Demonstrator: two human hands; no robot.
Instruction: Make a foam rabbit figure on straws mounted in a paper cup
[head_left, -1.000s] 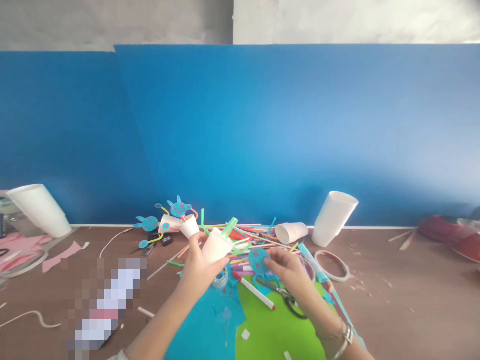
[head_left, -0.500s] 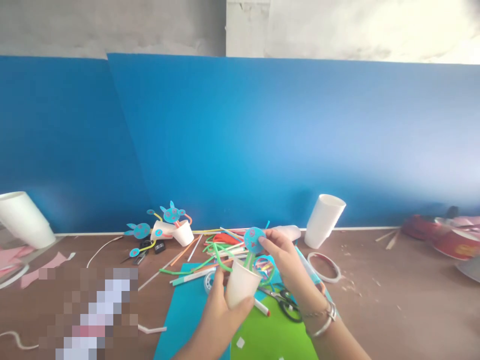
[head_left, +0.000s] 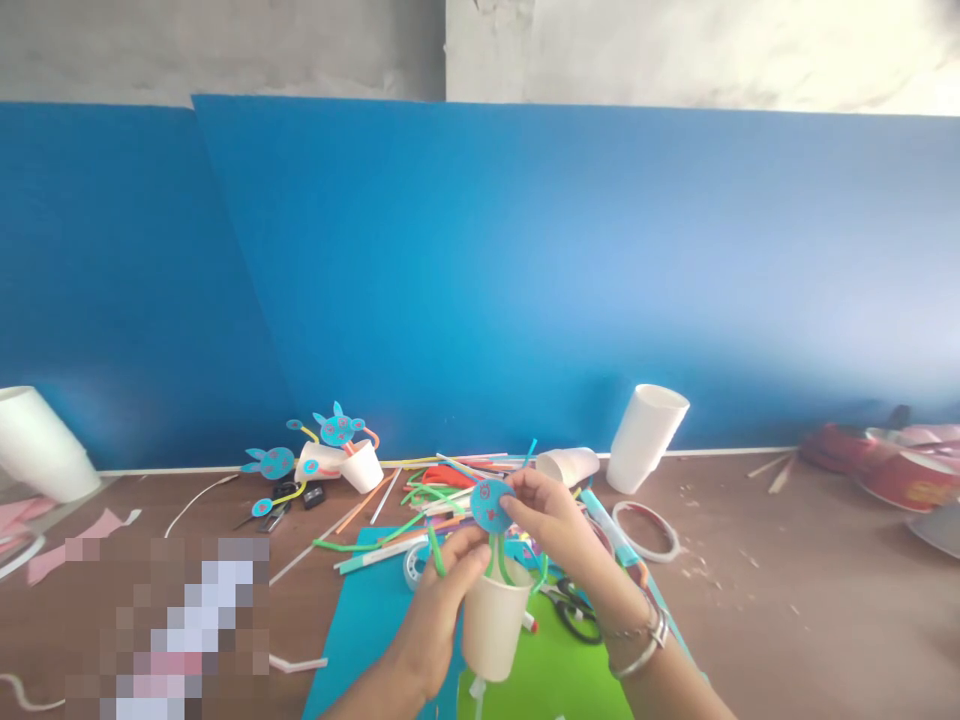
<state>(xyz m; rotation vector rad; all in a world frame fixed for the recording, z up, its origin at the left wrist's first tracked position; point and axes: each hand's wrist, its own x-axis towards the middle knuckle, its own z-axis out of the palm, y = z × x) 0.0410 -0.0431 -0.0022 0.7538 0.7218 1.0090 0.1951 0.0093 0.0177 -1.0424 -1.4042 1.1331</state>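
A white paper cup point(head_left: 495, 625) is upright in front of me, with green straws point(head_left: 501, 558) rising from its mouth and bent ones at its sides. My left hand point(head_left: 431, 620) is closed at the cup's left rim, thumb and fingers together there. A round blue paper face point(head_left: 487, 505) with drawn red features sits atop the straws. My right hand point(head_left: 559, 520) pinches this face at its right edge. A short white piece point(head_left: 478, 690) shows under the cup; whether it is attached I cannot tell.
Blue and green paper sheets point(head_left: 367, 600) lie below my hands, with scissors point(head_left: 574, 608) on them. Loose straws point(head_left: 435, 490) are heaped behind. Two cups with blue rabbit faces point(head_left: 337, 430) stand back left. A cup stack point(head_left: 646, 440) and tape roll point(head_left: 646, 530) are at right.
My left hand has shifted from around the cup's body up to its left rim. The cup is lower and more upright. The blue face, still pinched by my right hand, has moved slightly left and down.
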